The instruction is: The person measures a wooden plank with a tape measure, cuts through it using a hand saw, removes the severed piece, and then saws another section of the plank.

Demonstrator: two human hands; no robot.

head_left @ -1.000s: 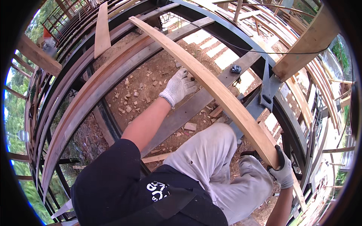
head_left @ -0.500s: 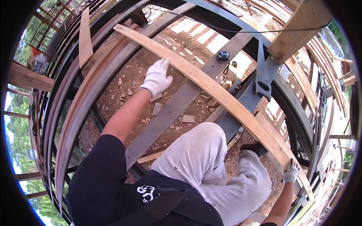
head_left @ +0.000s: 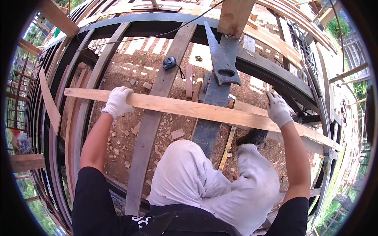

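A long light-wood plank point(head_left: 189, 108) lies crosswise over the grey beams in front of me. My left hand point(head_left: 118, 102), in a white knit glove, is closed on the plank near its left end, fingers over the far edge. My right hand point(head_left: 278, 109), gloved too, is at the plank's right part with its fingers stretched out past the far edge. Behind the plank there, a second light board point(head_left: 248, 107) shows partly. A handsaw point(head_left: 221, 59) with a dark handle rests on the dark beam beyond. On the grey beam to its left sits a black tape measure point(head_left: 169, 63).
My bent knee point(head_left: 183, 157) is close to the plank's near side. A yellow level-like strip point(head_left: 227, 151) stands below the plank. Wood offcuts point(head_left: 177, 134) litter the dirt between the beams. An upright timber post point(head_left: 235, 17) rises past the saw, and a dark cable point(head_left: 157, 35) crosses the far side.
My right hand has moved from the plank's right end inward and away from me. My left hand now grips the plank. The view has turned, so the plank lies more level across it.
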